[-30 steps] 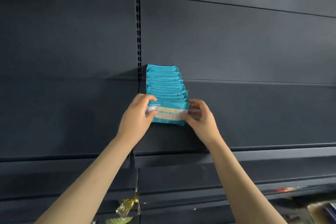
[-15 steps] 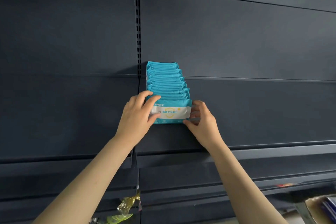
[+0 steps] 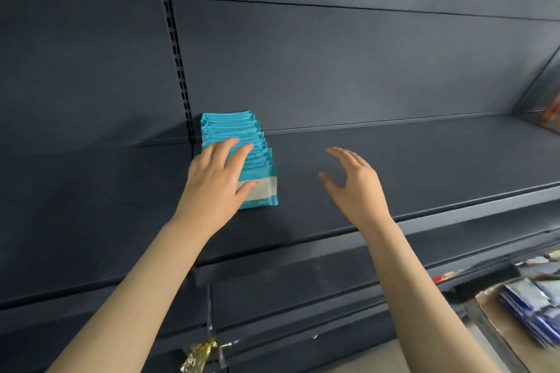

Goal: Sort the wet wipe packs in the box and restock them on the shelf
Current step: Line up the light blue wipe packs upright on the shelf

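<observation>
A row of several teal wet wipe packs [image 3: 242,142] stands upright on the dark shelf [image 3: 394,166], running from the back panel toward the front. The front pack shows a white label. My left hand [image 3: 216,182] lies flat on the row's left front end, fingers spread over the pack tops and thumb on the front pack's face. My right hand [image 3: 353,183] hovers open above the shelf, a hand's width right of the row, holding nothing. The cardboard box [image 3: 497,321] sits at the lower right with dark blue packs [image 3: 530,303] inside.
A slotted upright [image 3: 177,48] runs down the back panel just left of the packs. Lower shelves lie below. Gold foil scrap [image 3: 198,353] hangs at the bottom. Colourful goods [image 3: 553,110] sit at the far right.
My right hand has let go of the front pack and moved off to the right. My left hand has shifted up onto the pack tops. The view has swung toward the right.
</observation>
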Demonstrator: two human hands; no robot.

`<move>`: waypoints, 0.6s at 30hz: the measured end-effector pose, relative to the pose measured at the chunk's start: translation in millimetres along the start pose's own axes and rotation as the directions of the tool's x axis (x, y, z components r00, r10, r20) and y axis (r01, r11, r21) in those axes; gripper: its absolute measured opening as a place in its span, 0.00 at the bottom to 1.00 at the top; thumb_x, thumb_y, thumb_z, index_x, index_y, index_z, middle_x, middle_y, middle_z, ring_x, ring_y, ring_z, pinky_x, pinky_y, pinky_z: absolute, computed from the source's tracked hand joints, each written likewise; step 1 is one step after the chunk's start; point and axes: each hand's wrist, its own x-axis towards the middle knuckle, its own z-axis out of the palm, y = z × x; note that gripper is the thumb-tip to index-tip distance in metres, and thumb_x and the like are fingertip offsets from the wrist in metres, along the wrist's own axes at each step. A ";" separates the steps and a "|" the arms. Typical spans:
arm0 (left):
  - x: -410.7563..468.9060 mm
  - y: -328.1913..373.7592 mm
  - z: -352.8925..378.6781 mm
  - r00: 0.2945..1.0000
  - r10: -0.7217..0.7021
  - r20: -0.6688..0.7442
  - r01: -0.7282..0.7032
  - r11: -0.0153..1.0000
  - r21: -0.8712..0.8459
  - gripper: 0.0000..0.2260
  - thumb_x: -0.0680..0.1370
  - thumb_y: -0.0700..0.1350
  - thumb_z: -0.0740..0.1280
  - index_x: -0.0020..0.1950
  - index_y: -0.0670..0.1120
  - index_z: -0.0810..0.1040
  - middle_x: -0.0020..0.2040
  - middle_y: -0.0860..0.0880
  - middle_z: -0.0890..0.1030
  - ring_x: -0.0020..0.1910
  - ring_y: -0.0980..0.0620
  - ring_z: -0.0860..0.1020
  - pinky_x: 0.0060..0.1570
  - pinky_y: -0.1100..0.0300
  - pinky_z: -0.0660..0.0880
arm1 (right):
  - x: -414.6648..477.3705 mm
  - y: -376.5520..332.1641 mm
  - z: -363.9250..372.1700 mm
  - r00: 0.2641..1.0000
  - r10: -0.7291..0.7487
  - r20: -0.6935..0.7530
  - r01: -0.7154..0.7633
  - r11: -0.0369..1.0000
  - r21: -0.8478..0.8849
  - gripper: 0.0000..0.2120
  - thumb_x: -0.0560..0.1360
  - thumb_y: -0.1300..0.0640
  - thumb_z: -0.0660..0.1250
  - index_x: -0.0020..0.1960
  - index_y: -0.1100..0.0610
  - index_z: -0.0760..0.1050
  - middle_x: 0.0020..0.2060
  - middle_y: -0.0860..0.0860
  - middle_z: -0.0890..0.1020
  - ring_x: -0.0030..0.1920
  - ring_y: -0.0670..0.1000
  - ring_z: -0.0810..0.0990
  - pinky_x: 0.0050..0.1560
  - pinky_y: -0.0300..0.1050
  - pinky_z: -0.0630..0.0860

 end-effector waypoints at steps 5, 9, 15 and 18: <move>27.9 86.3 15.6 0.994 0.105 0.036 -0.101 0.989 -0.108 0.28 0.77 0.50 0.70 0.74 0.43 0.68 0.73 0.43 0.69 0.71 0.41 0.67 0.69 0.46 0.65 | -36.1 45.4 -79.2 0.993 0.047 -0.111 -0.067 0.981 -0.183 0.25 0.78 0.51 0.68 0.73 0.54 0.69 0.73 0.50 0.71 0.75 0.52 0.64 0.74 0.47 0.60; 27.6 188.0 49.3 0.971 0.225 0.078 -0.195 0.939 -0.283 0.28 0.78 0.50 0.68 0.76 0.42 0.65 0.75 0.44 0.66 0.74 0.42 0.64 0.72 0.49 0.62 | -98.5 109.2 -149.1 0.975 0.200 -0.097 -0.220 0.937 -0.271 0.28 0.79 0.48 0.65 0.77 0.50 0.62 0.76 0.46 0.65 0.77 0.49 0.59 0.74 0.43 0.54; -6.4 360.2 107.2 0.911 0.377 0.168 -0.252 0.829 -0.499 0.27 0.79 0.49 0.67 0.76 0.43 0.66 0.75 0.45 0.67 0.74 0.45 0.64 0.71 0.51 0.63 | -229.3 209.9 -247.0 0.868 0.467 -0.167 -0.496 0.819 -0.288 0.28 0.80 0.48 0.64 0.77 0.47 0.61 0.76 0.45 0.65 0.77 0.49 0.61 0.75 0.49 0.61; -29.5 439.5 134.5 0.849 0.475 0.233 -0.287 0.783 -0.552 0.27 0.80 0.49 0.66 0.77 0.44 0.64 0.76 0.45 0.66 0.75 0.45 0.63 0.73 0.51 0.61 | -293.7 254.2 -285.0 0.784 0.582 -0.217 -0.621 0.732 -0.279 0.28 0.79 0.50 0.66 0.77 0.48 0.63 0.75 0.46 0.67 0.75 0.50 0.64 0.73 0.46 0.62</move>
